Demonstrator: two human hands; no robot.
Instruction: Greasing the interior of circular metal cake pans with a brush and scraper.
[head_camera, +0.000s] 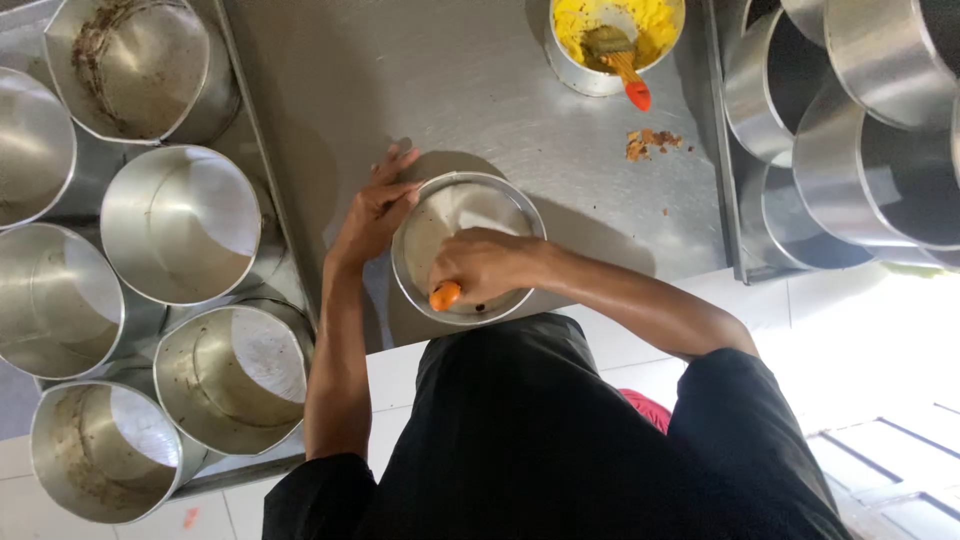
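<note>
A round metal cake tin (440, 210) stands near the front edge of the steel table (480, 90). My left hand (375, 210) rests against the tin's left rim with fingers spread. My right hand (485, 265) reaches inside the tin and grips a tool with an orange handle (445, 296); only the handle's end shows, the working end is hidden under my hand. The tin's inside looks pale and smeared.
A small tin of yellow grease (612, 35) with an orange-handled brush (628, 75) sits at the table's far edge, crumbs (650, 143) beside it. Several round tins (180, 225) fill a tray on the left. More stacked tins (860, 140) stand on the right.
</note>
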